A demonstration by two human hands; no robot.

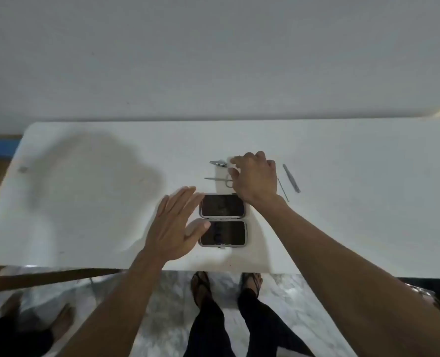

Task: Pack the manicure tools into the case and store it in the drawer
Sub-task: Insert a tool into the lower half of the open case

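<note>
1. The fingers (235, 161) of the right hand (255, 179) curl down and pinch at the nail clipper (220, 163); whether they truly grip it cannot be told.
2. The left hand (173, 225) lies flat, fingers (185, 199) loosely spread and holding nothing, its thumb over the left rim of the case (222, 220).
3. The case lies open, two dark halves one behind the other, near the front edge of the white table (342, 215), about midway along it.
4. The scissors (217, 179) lie just behind the case, partly under the right hand.
5. A thin probe (282, 189) and a metal file (291, 178) lie just right of that hand, toward the back edge.
</note>
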